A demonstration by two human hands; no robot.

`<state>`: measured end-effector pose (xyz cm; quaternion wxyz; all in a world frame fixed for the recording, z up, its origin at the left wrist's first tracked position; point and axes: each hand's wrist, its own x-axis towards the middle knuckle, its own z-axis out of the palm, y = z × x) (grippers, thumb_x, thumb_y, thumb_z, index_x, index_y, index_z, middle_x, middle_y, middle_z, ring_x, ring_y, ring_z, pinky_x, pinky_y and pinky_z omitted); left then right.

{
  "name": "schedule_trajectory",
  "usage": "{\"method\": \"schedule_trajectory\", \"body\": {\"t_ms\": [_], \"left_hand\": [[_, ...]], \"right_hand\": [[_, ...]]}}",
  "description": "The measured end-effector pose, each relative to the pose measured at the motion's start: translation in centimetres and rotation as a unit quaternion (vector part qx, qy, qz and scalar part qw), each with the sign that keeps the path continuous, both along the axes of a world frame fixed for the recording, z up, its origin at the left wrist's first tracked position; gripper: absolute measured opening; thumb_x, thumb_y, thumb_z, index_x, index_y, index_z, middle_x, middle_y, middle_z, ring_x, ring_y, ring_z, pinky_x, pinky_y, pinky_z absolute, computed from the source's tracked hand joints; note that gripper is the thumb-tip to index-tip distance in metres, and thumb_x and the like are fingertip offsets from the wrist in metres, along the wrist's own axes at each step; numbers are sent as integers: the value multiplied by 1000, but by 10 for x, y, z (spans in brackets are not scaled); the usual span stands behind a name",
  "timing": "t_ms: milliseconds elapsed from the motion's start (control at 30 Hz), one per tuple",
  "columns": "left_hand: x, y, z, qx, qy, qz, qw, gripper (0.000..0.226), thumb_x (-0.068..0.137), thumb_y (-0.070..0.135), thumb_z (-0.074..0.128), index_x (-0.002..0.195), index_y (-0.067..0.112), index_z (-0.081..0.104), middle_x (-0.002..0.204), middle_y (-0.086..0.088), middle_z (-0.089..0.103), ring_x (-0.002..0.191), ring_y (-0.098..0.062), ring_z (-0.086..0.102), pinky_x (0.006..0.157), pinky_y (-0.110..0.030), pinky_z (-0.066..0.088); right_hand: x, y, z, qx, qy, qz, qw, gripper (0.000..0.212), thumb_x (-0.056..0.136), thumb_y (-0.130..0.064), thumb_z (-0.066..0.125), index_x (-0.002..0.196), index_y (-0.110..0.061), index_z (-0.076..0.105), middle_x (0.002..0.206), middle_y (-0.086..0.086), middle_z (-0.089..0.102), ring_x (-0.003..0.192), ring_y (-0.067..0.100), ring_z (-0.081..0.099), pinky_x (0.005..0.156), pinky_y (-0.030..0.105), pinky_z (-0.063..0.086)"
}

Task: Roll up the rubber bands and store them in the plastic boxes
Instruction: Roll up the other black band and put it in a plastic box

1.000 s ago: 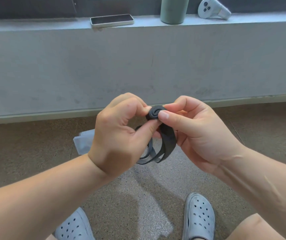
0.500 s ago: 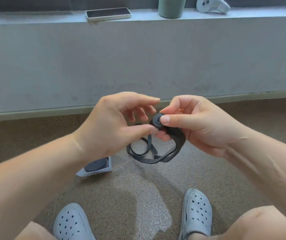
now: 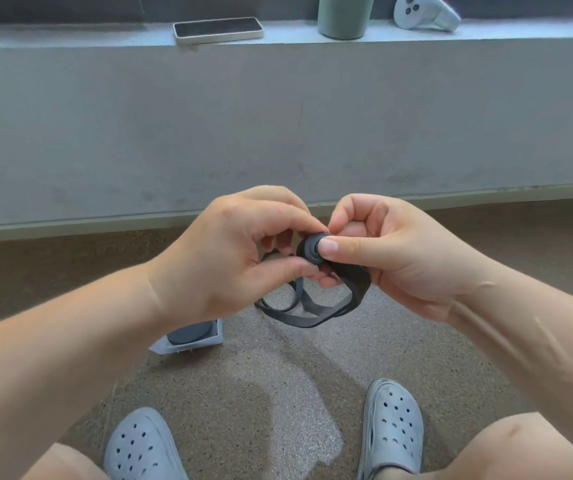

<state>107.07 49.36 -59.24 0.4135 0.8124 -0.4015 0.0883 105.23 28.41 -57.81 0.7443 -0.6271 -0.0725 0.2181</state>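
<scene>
A black rubber band [image 3: 312, 311] is partly wound into a small coil, and its loose loops hang below my hands. My left hand [image 3: 233, 258] pinches the coil from the left with thumb and forefinger. My right hand [image 3: 389, 251] pinches it from the right, thumb pressed on the coil's face. On the floor below my left wrist lies a clear plastic box [image 3: 217, 336] with a rolled black band [image 3: 189, 333] inside; my forearm hides part of it.
A grey concrete ledge [image 3: 278, 133] rises ahead, carrying a phone [image 3: 218, 29], a green cup [image 3: 345, 15] and a white controller [image 3: 423, 12]. My two feet in grey clogs [image 3: 394, 427] rest on the speckled floor below.
My left hand's fingers have closed back onto the coil after lifting off it half a second ago. The box with a rolled band has come into sight since one second ago.
</scene>
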Motion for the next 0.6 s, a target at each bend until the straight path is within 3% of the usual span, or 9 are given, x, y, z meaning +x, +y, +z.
{"method": "schedule_trajectory", "body": {"t_ms": [167,367,600], "left_hand": [[-5,-1,-4,36,-54,13,998,24,84,16,78,103,4,69,102,-5,66,92,-19,62,84,-20,48],[-3,-1,-3,9,-51,59,997,20,86,16,75,101,6,69,93,-3,68,83,-14,58,79,-18,43],[-10,-3,-5,-9,-51,68,996,21,83,15,79,93,4,65,88,-1,62,79,-13,54,73,-23,45]], "right_hand": [[-3,3,0,-19,-4,-15,1000,25,72,2,80,81,-3,58,72,17,70,61,27,67,61,34,62],[-4,9,2,13,-13,-86,996,17,67,-5,77,73,-5,60,86,24,72,76,35,68,72,43,61],[-16,18,-2,27,-11,-112,993,15,66,-6,77,76,-4,66,80,24,70,70,33,65,64,35,60]]}}
